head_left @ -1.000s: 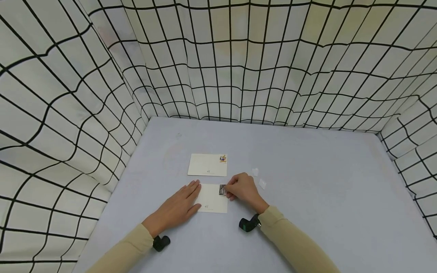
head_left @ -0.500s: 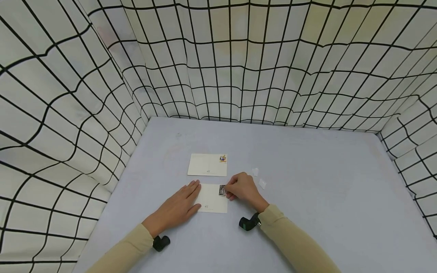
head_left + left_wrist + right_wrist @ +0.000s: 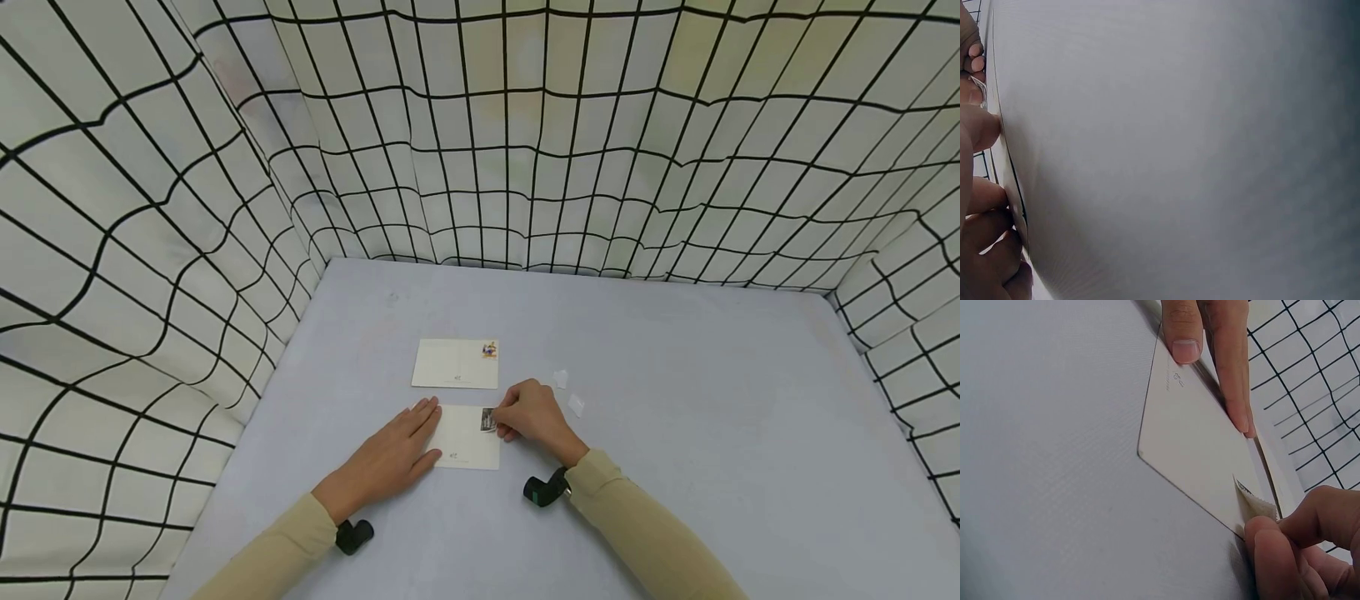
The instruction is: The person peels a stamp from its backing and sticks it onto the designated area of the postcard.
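Note:
A cream postcard [image 3: 467, 442] lies flat on the table, and my left hand [image 3: 390, 454] rests on its left side with straight fingers. At the card's upper right corner my right hand [image 3: 534, 417] pinches a dark postage stamp [image 3: 487, 418] between thumb and forefinger. In the right wrist view, the stamp [image 3: 1255, 501] is tilted, one edge down at the card and the other raised in the fingertips. The left wrist view shows the left fingers [image 3: 988, 197] at the card's edge, with the right hand partly cut off at the top.
Above the first card lies a second postcard [image 3: 453, 364] with a colourful stamp [image 3: 490, 349] at its upper right. Two small whitish paper scraps [image 3: 576, 405] lie right of the right hand. Black netting [image 3: 525, 167] over white walls surrounds the table [image 3: 712, 417].
Hardly anything differs. The right hand stays at the card's corner with the stamp, and the left hand keeps its place on the card.

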Demonstrator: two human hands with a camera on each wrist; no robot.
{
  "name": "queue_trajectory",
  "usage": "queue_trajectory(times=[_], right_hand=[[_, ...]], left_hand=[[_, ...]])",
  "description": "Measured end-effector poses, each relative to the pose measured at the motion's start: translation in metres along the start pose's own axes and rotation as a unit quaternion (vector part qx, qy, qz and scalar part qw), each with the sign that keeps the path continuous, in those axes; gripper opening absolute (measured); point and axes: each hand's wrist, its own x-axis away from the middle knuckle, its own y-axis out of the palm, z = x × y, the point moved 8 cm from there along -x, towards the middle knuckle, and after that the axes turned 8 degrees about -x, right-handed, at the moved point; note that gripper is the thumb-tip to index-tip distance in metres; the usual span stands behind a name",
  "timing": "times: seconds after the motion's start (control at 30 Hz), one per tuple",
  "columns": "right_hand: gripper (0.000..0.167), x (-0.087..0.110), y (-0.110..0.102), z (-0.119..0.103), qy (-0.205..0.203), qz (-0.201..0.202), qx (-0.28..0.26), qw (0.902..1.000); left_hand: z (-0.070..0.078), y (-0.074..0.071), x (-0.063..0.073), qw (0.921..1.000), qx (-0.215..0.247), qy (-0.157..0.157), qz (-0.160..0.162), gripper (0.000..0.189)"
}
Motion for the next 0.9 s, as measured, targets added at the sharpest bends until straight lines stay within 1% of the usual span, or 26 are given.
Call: queue_trajectory(times=[0.33,0.67,0.8,0.9], right_hand=[[0.009,0.0006,0.0000,-0.0025,0.000,-0.010,0.003,0.9999],[0.007,0.0001,0.0007,-0.0042,0.001,-0.008,0.005,1.0000],[0.007,0.0010,0.0007,-0.0066,-0.005,-0.006,0.022,0.9997],[0.008,0.0015,0.0001,-0.0095,-0.012,-0.004,0.053,0.9985]], left_hand=[[0.0000,0.0004,-0.0001,1.0000,0.003,-0.002,-0.003,0.065],[-0.0002,0.0005,0.0003,1.0000,-0.001,-0.001,-0.003,0.065],[0.0005,-0.0003,0.0003,1.0000,-0.003,0.000,-0.002,0.065],[0.0009,-0.0010,0.0004,1.0000,-0.004,0.002,-0.001,0.065]])
